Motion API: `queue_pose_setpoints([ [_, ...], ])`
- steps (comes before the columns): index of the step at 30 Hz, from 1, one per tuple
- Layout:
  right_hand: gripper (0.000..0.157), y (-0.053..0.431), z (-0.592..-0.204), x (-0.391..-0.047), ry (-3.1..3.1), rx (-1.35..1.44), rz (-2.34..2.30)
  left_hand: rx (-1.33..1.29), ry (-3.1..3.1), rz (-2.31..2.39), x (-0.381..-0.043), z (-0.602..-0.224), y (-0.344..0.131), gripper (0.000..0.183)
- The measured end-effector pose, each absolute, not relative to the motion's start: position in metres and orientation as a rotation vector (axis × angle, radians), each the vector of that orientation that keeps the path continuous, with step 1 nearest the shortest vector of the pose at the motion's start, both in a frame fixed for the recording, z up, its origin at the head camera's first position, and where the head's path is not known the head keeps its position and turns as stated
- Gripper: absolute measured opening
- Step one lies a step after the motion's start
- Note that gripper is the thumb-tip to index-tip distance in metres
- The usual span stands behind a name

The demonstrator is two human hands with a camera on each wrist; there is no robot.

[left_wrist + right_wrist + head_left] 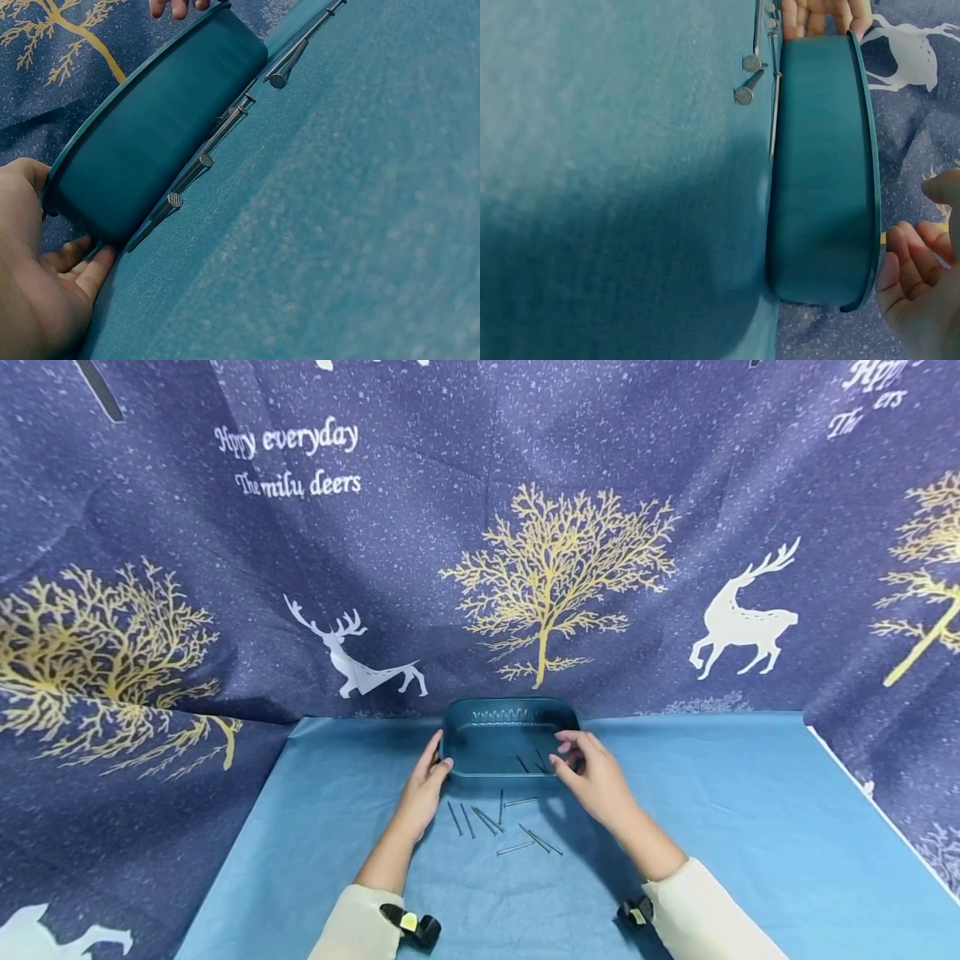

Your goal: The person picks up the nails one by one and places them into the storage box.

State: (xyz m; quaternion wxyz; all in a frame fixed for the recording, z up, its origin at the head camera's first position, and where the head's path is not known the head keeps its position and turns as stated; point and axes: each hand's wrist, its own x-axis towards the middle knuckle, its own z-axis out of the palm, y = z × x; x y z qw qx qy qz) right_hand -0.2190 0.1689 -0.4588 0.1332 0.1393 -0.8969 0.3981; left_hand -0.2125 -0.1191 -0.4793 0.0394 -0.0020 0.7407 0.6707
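A dark teal tray (487, 745) with a raised rim stands at the back of the cloth. My left hand (423, 787) grips its left end, thumb by the rim; in the left wrist view the fingers (94, 274) reach to the tray's lower edge. Over the right front corner is my right hand (597, 777), its thumb and fingers apart and loosely bent, with nothing seen between them. A few thin nails (522, 764) lie inside the tray near that hand. Several more steel nails (521, 802) are scattered on the cloth in front, their flat heads (744, 95) showing in the right wrist view.
Light blue cloth (720, 810) covers the table. Right behind the tray hangs a dark blue curtain (630, 660) printed with trees and deer. Both wrists carry small black devices (427, 931) near the pale sleeves.
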Motion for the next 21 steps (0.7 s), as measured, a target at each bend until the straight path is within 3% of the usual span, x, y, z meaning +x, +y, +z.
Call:
queue_pose_setpoints([
  [11,0.016,0.166,-0.460,-0.208,-2.594,0.473,1.134,0.000,2.255,2.079,-0.211,-0.479,-0.119,0.062],
  [21,0.010,0.161,-0.460,-0.196,-2.625,0.586,1.044,-0.008,2.256,2.069,-0.211,-0.478,-0.119,0.063],
])
